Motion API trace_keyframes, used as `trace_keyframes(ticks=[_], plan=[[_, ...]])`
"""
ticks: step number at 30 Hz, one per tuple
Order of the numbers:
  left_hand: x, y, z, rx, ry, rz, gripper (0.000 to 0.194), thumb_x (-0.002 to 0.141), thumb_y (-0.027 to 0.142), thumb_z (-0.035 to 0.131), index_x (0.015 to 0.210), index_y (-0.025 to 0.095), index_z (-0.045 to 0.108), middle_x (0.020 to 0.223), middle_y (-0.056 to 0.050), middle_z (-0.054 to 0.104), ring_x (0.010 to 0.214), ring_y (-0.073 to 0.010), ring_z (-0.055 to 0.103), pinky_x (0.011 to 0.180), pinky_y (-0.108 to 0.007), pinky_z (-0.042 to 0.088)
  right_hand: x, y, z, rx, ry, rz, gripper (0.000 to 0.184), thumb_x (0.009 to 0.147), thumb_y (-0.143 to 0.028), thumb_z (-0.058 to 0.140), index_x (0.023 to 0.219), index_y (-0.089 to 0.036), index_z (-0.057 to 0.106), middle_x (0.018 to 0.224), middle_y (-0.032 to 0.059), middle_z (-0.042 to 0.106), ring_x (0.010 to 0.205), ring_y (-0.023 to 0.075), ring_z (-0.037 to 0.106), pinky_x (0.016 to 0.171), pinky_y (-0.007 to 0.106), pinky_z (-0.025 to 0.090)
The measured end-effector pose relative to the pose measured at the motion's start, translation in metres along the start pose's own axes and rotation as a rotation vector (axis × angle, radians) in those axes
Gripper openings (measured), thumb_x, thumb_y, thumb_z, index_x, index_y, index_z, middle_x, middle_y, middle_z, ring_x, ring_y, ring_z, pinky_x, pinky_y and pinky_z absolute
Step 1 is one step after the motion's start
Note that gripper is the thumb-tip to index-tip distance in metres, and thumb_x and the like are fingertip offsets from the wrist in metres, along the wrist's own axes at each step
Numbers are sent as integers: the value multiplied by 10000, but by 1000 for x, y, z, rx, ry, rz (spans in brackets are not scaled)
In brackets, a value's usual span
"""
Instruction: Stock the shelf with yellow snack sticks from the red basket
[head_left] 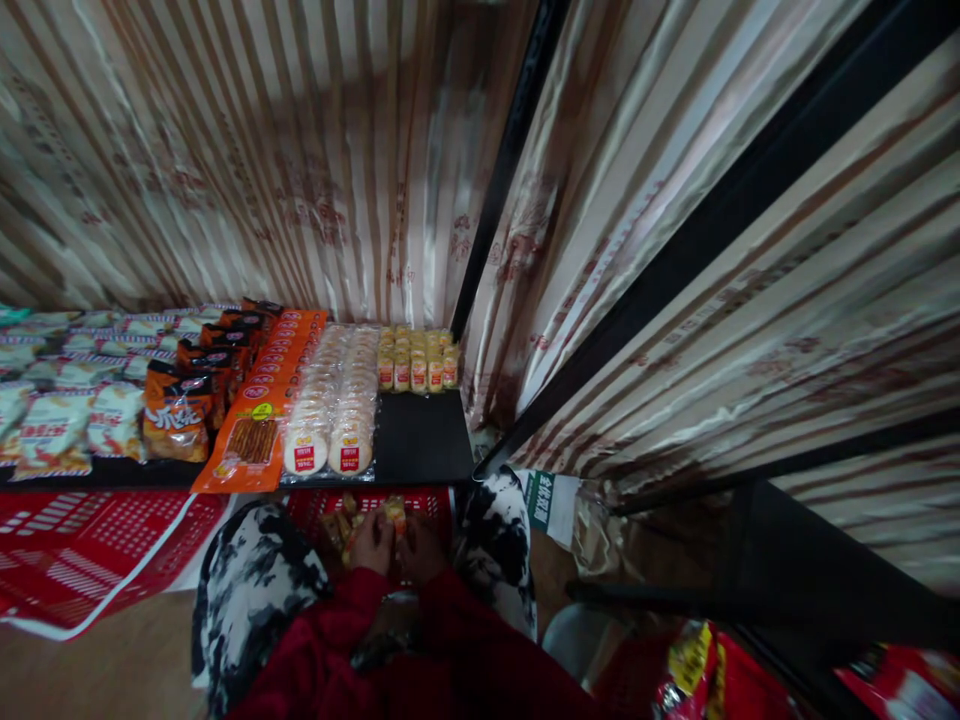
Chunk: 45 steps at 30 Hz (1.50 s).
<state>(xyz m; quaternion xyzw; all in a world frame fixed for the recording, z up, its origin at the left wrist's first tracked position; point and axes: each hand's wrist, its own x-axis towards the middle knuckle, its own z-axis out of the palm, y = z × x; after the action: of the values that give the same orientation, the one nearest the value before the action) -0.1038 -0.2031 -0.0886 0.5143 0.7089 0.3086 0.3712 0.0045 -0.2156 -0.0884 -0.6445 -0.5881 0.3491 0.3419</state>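
Observation:
My left hand [373,545] and my right hand [418,548] are together low in the head view, over a red plastic basket [431,500] between my knees. Both hands are closed around several small yellow snack packets [395,513]. More such packets [339,527] lie in the basket to the left of my hands. Red sleeves cover both arms. On the black shelf [424,440] above, similar small yellow packets [418,360] stand in rows at the back right.
Left of them on the shelf lie rows of round rice crackers [337,400], orange stick-snack bags [266,410], dark chip bags [191,390] and white bags [60,420]. A flattened red crate [75,540] lies lower left. Striped curtains hang behind. Red bags [697,680] sit lower right.

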Motion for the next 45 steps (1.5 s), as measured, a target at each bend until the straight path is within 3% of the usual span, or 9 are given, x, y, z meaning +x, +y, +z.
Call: trace_keyframes(ticks=[3,8,12,19,25,29,34,40,45], plan=[[-7,8,-1,-38,43,171,336,823,324,432,1070,165,594,1063,-114,657,987,-227,619,896,-333,475,-1,-7,-15,-22,-94,-24,273,740,-201,479,963,-217,635,882,110,665,855,252,631,792,347,476],[-13,26,-6,-57,72,352,373,851,375,397,1069,137,585,1080,-142,635,1039,-237,587,927,-384,456,-5,-19,-34,-47,-85,-17,279,775,-248,445,987,-154,600,930,131,656,841,226,622,773,342,480],[-11,44,-13,-61,63,446,374,872,376,383,1082,135,578,1045,-128,637,1001,-217,596,892,-377,472,-5,-30,-49,-21,-64,-69,255,804,-275,436,976,-165,588,897,75,663,809,171,619,752,289,492],[10,84,-16,-86,26,523,364,873,364,403,1103,144,580,986,-105,640,917,-181,620,796,-308,510,5,-50,-68,44,146,-103,412,814,-260,440,1205,-156,519,1070,94,653,953,186,626,863,312,499],[28,123,-6,-144,111,481,323,858,319,420,1067,140,589,967,-98,646,882,-179,614,800,-315,501,17,-69,-73,232,184,-100,602,773,-154,400,1371,-145,337,1190,121,589,926,154,643,829,281,536],[39,143,-4,-136,69,377,322,855,276,421,1107,146,574,1053,-89,640,948,-166,602,866,-289,474,30,-72,-71,311,232,-130,683,740,-133,407,1408,-131,263,1334,176,445,959,164,632,795,279,557],[56,152,-1,-123,38,309,347,857,273,435,1148,125,555,1112,-94,630,993,-161,595,907,-280,454,47,-59,-68,234,266,-170,735,701,-73,429,1415,-155,270,1357,184,391,946,174,626,823,324,552],[72,161,6,-86,-74,276,274,835,219,474,1075,148,587,1036,-67,668,932,-149,624,871,-271,471,71,-38,-67,235,285,-117,707,703,-87,449,1395,-157,318,1299,182,437,896,178,641,822,344,551],[86,161,18,-113,-94,257,264,834,199,471,1066,147,586,1003,-69,675,905,-145,627,847,-273,481,86,-30,-66,261,319,-105,701,697,-71,438,1385,-127,315,1275,190,427,940,180,629,834,324,543]])
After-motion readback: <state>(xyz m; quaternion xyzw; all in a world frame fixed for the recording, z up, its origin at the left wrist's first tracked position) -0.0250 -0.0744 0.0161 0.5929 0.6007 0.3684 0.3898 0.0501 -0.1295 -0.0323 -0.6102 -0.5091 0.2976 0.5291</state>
